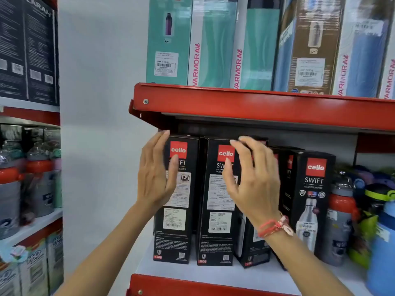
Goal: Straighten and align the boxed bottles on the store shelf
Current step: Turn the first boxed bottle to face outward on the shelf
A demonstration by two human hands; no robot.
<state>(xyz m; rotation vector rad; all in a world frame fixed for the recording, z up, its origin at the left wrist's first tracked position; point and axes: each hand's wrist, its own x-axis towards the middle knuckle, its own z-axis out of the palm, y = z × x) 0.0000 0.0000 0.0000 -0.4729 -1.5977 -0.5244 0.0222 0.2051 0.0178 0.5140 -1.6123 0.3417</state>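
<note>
Several tall black boxed bottles stand on the white shelf (192, 272) under a red shelf edge. The leftmost black box (174, 231) and the second black box (215, 231) stand upright, side by side. My left hand (155, 178) lies flat against the leftmost box's left edge, fingers spread, thumb on its front. My right hand (254, 180) hovers with fingers apart in front of the second box and the third box (251, 248), which is turned askew. A further black box (314, 189) stands to the right. Whether my right hand touches a box is unclear.
The red shelf edge (256, 107) hangs close above the box tops, with teal and blue boxes (213, 43) on it. Loose grey, red and blue bottles (342, 221) crowd the right of the shelf. Another rack with bottles (27, 184) stands at left.
</note>
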